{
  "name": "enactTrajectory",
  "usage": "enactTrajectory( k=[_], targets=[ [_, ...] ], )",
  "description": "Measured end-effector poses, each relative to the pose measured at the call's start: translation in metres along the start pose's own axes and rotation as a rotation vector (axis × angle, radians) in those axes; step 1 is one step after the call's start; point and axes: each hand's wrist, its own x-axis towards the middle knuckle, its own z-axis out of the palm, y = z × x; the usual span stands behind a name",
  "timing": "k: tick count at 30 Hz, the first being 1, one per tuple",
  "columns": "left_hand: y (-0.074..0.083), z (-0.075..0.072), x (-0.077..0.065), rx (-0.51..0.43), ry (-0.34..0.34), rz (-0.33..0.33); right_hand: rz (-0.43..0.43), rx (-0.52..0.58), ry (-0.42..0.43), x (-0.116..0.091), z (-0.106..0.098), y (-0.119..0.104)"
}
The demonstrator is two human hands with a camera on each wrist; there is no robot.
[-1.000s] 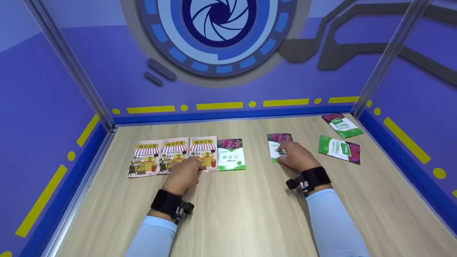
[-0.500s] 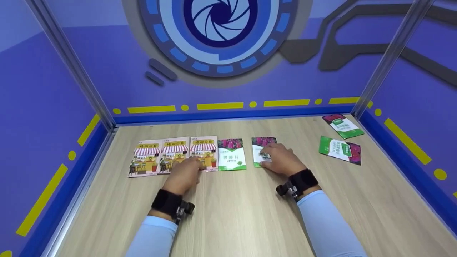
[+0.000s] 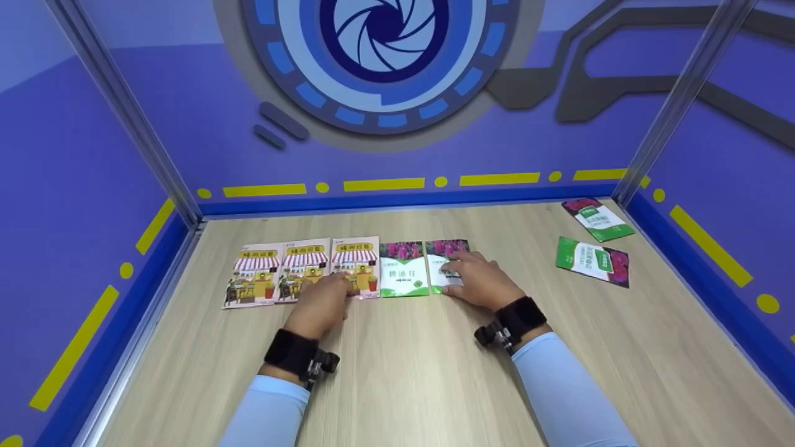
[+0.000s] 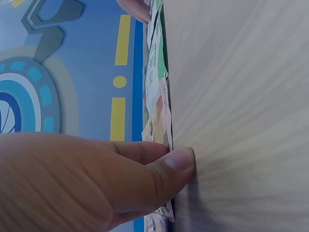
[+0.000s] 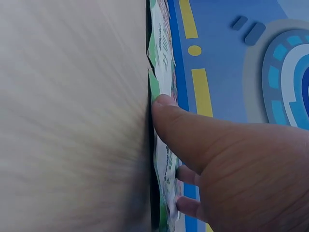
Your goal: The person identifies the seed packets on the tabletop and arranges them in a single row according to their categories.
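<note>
Three pink seed packets with a striped shop awning, the left one (image 3: 250, 279), the middle one (image 3: 304, 257) and the right one (image 3: 360, 256), lie side by side. My left hand (image 3: 318, 305) rests over the lower edges of the middle and right ones; its thumb touches the table in the left wrist view. Beside them lies a green-and-white flower seed packet (image 3: 402, 273). My right hand (image 3: 484, 280) rests on a second such packet (image 3: 436, 249), fingers on its face and thumb at its lower edge. That packet sits close against the first, with a thin gap visible in the right wrist view.
Two more green-and-white packets with dark pink flowers lie at the right: one (image 3: 598, 220) near the back corner, another (image 3: 592, 261) turned sideways in front of it. Blue-purple panels (image 3: 397, 164) wall the wooden table (image 3: 404, 372) at the back and both sides.
My right hand has slid the second green-and-white packet left, from well apart to beside the first one. The left hand has stayed in place on the pink packets.
</note>
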Motion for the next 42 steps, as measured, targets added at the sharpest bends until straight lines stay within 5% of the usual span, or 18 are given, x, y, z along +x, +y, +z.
enactTrajectory(
  k=[29, 36, 42],
  targets=[
    [0.001, 0.002, 0.001, -0.007, 0.006, 0.004, -0.029, 0.019, 0.000, 0.000, 0.000, -0.004],
    [0.001, 0.002, 0.001, -0.026, 0.000, -0.001, 0.043, 0.049, 0.016, -0.001, -0.009, 0.004],
    [0.002, 0.001, 0.000, -0.029, -0.007, -0.006, 0.154, 0.091, 0.105, -0.010, -0.027, 0.033]
  ],
)
